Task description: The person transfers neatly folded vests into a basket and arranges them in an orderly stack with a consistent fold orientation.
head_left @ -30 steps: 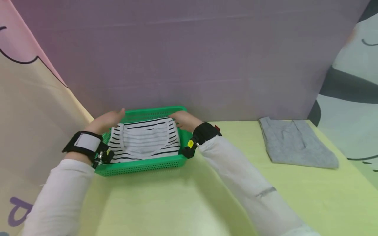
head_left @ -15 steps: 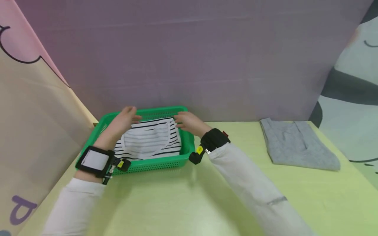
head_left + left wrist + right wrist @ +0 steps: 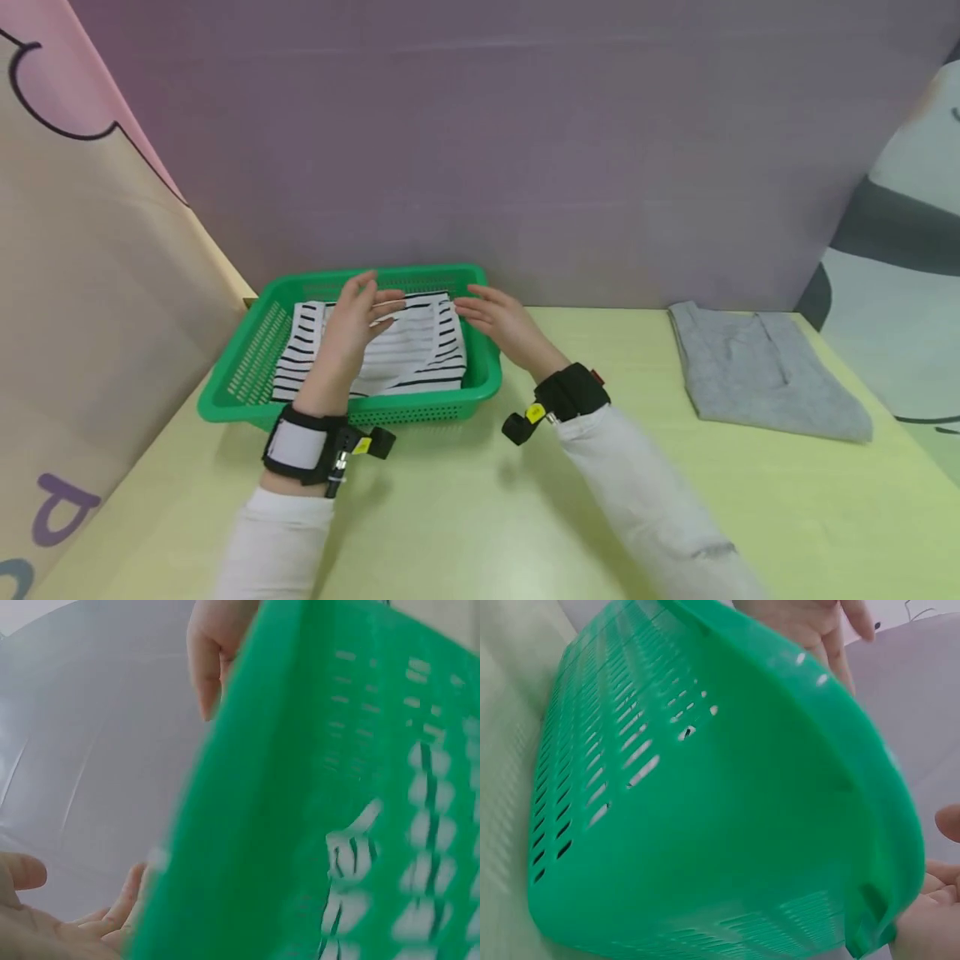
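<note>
A green plastic basket [image 3: 225, 410] with slotted walls stands against the back wall, left of centre in the head view. Inside it lies a folded white top with black stripes [image 3: 296, 354], partly hidden behind my left hand [image 3: 351, 329]. That hand hovers over the basket's front, fingers spread and holding nothing. My right hand [image 3: 508, 323] is at the basket's right end, its fingertips over the rim and pointing left. The left wrist view shows the basket wall [image 3: 247, 810] close up, with my left hand [image 3: 82, 926] beside it. In the right wrist view my right hand [image 3: 930, 919] appears by the basket's corner.
A folded grey garment [image 3: 765, 375] lies on the pale yellow-green table [image 3: 450, 517] at the right. Behind the table rises a purple-grey wall covering [image 3: 525, 150]. A printed cloth [image 3: 97, 292] borders the left side.
My left hand has come off the basket's left end and moved right across its front. My right hand has drawn slightly right, its fingers straighter. The striped top stays in the basket.
</note>
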{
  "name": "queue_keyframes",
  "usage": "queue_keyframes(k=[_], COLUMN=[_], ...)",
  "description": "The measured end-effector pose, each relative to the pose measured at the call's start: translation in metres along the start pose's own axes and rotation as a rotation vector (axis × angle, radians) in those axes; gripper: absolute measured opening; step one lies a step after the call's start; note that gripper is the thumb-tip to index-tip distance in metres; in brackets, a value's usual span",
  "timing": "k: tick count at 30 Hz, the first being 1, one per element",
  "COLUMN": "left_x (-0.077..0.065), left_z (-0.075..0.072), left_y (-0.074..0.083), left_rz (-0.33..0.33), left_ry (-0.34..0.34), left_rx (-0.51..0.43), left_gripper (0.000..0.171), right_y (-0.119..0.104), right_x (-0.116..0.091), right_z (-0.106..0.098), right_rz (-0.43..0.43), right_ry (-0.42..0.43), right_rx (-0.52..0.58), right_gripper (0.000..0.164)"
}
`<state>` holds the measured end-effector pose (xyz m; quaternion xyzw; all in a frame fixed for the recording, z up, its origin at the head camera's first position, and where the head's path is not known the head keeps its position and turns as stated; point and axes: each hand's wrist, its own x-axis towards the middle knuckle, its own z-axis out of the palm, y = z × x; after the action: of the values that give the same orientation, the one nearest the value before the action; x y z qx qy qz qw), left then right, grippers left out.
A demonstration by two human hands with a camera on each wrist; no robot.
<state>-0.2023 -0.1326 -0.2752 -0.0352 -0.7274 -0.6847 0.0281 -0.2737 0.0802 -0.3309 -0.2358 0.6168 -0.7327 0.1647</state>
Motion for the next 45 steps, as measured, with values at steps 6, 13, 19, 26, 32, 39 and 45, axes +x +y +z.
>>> queue_keyframes(k=[6,13,19,26,32,39,45], left_x=[0.001,0.001,-0.001,-0.002,-0.003,-0.003,-0.004], left_z=[0.017,0.029,0.048,0.077,0.091,0.094,0.100], left_y=[-0.018,-0.026,-0.023,-0.019,-0.015,-0.015,-0.014], left_rz=[0.040,0.070,0.128,0.164,0.164,0.164,0.171], left_ry=[0.065,0.081,0.101,0.105,0.112,0.129,0.128], left_rx=[-0.097,-0.133,-0.160,-0.238,-0.266,-0.276,-0.303], left_gripper=[0.047,0.041,0.034,0.027,0.028,0.026,0.025], right_y=[-0.012,-0.005,-0.002,-0.005,-0.015,-0.031,-0.040], right_x=[-0.014,-0.022,-0.033,-0.046,-0.053,-0.062,-0.069], right_z=[0.015,0.016,0.014,0.008,-0.004,-0.022,-0.031], right_rz=[-0.024,-0.092,-0.116,-0.109,-0.069,-0.100,-0.133], right_ry=[0.040,0.083,0.121,0.135,0.206,0.270,0.282], right_rx=[-0.056,0.113,0.147,0.125,0.133,0.193,0.202], right_gripper=[0.050,0.046,0.043,0.042,0.033,0.023,0.023])
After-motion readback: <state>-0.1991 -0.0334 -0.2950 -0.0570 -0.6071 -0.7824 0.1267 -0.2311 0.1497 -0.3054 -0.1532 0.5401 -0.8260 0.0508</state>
